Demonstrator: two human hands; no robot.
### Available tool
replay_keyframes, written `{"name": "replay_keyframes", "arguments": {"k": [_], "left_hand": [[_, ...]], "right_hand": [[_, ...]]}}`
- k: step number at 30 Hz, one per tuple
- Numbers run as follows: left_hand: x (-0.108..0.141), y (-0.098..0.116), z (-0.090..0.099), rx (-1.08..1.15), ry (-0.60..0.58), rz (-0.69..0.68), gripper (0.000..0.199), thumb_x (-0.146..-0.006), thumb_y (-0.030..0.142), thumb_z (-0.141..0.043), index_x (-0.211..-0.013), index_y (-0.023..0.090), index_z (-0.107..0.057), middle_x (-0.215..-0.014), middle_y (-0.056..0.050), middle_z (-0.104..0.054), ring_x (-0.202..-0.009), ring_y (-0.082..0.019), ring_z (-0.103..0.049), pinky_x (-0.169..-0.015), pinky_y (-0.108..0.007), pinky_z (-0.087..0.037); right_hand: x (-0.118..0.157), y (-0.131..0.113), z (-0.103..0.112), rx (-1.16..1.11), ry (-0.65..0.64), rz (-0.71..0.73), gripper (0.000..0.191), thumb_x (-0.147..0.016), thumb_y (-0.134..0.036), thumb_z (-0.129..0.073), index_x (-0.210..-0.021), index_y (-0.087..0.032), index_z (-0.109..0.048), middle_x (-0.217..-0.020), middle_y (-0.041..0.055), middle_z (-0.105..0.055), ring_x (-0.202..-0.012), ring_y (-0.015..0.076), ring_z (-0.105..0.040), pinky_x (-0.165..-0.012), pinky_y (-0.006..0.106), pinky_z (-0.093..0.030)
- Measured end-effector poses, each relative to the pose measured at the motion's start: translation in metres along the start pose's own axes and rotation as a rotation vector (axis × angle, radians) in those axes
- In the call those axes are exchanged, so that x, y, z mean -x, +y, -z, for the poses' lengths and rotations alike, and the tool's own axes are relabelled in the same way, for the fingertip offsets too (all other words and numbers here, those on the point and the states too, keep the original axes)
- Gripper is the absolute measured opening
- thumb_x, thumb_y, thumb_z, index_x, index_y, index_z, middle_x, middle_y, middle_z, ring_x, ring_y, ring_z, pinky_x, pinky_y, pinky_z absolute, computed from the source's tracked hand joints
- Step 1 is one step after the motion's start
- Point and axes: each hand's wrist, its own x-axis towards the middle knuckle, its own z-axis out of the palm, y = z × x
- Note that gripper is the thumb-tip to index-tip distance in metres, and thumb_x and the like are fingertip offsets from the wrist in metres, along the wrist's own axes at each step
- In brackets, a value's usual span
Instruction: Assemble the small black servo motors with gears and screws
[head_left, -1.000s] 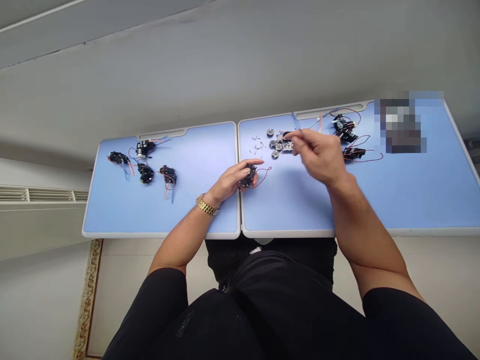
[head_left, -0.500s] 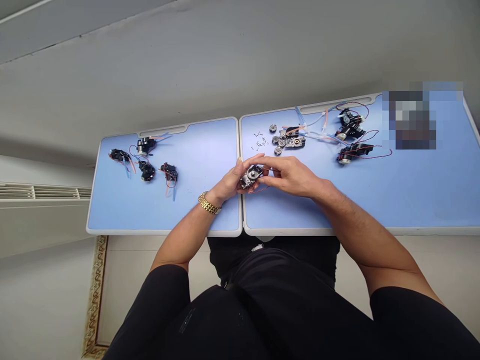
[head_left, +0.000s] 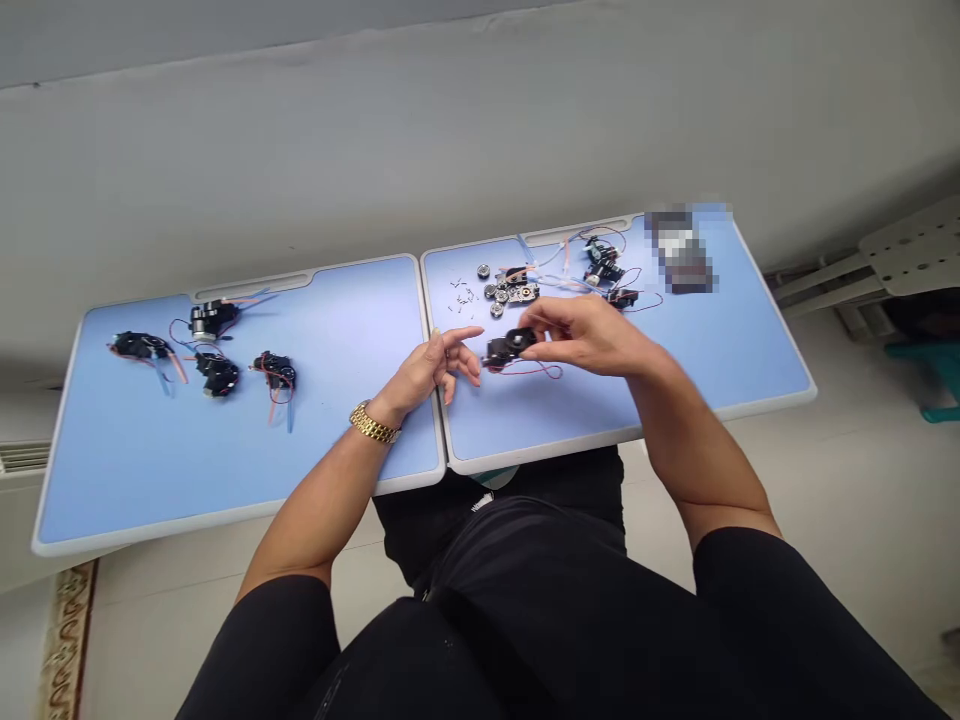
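Observation:
My right hand (head_left: 577, 335) grips a small black motor unit (head_left: 504, 350) by its right end, just above the table. A thin red wire loops below the unit. To its left, my left hand (head_left: 442, 368) is open with fingers spread, apart from the unit, and a gold watch band (head_left: 373, 424) circles that wrist. Beyond the hands lie several round metal parts (head_left: 496, 296), a pile of small screws (head_left: 463, 297) and opened black housings (head_left: 519, 288).
The blue two-panel table (head_left: 360, 350) has a seam down its middle. Several motor units with wires and tubes (head_left: 217, 372) lie on the left panel. More motor units (head_left: 602, 262) sit at the back right, near a pixelated object (head_left: 681, 252). A white folding chair (head_left: 911, 245) stands at far right.
My left hand has let go of the motor unit and opened. My right hand now holds it alone, turned over and moved right. The view has swung to the right.

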Motion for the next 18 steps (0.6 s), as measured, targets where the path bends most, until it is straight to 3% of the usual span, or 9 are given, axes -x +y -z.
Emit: {"name": "replay_keyframes", "arguments": {"k": [5,9,12,18], "left_hand": [[0.002,0.007,-0.007,-0.142,0.034,0.038,0.077,-0.105,0.070,-0.066,-0.156,0.013,-0.062,-0.104,-0.012,-0.077,-0.092,-0.022,-0.081,-0.053,-0.020,-0.056],[0.002,0.010,-0.009,-0.224,0.029,0.028,0.066,-0.106,0.060,-0.070,-0.153,0.014,-0.065,-0.102,-0.010,-0.076,-0.090,-0.020,-0.080,-0.056,-0.021,-0.058],[0.002,0.012,-0.010,-0.227,0.019,0.021,0.062,-0.104,0.056,-0.072,-0.150,0.014,-0.067,-0.101,-0.009,-0.076,-0.090,-0.020,-0.080,-0.057,-0.022,-0.059],[0.003,0.012,-0.009,-0.225,0.009,0.020,0.059,-0.104,0.053,-0.073,-0.148,0.014,-0.068,-0.100,-0.009,-0.076,-0.090,-0.019,-0.079,-0.059,-0.022,-0.060]], "right_hand": [[0.075,0.030,0.049,-0.117,0.110,-0.358,0.052,-0.079,-0.065,-0.092,-0.103,-0.021,-0.076,-0.067,-0.0032,-0.061,-0.063,0.0154,-0.054,-0.062,0.034,-0.039],[0.114,0.059,0.085,-0.172,0.160,-0.562,0.062,-0.074,-0.074,-0.093,-0.100,-0.021,-0.076,-0.063,-0.0034,-0.059,-0.058,0.0133,-0.051,-0.058,0.032,-0.037],[0.117,0.074,0.099,-0.185,0.221,-0.607,0.065,-0.069,-0.076,-0.096,-0.096,-0.020,-0.076,-0.063,-0.0018,-0.060,-0.059,0.0128,-0.050,-0.055,0.031,-0.034],[0.087,0.103,0.105,-0.250,0.170,-0.644,0.070,-0.063,-0.077,-0.100,-0.093,-0.020,-0.075,-0.065,-0.0014,-0.061,-0.057,0.0101,-0.048,-0.052,0.027,-0.031]]}}
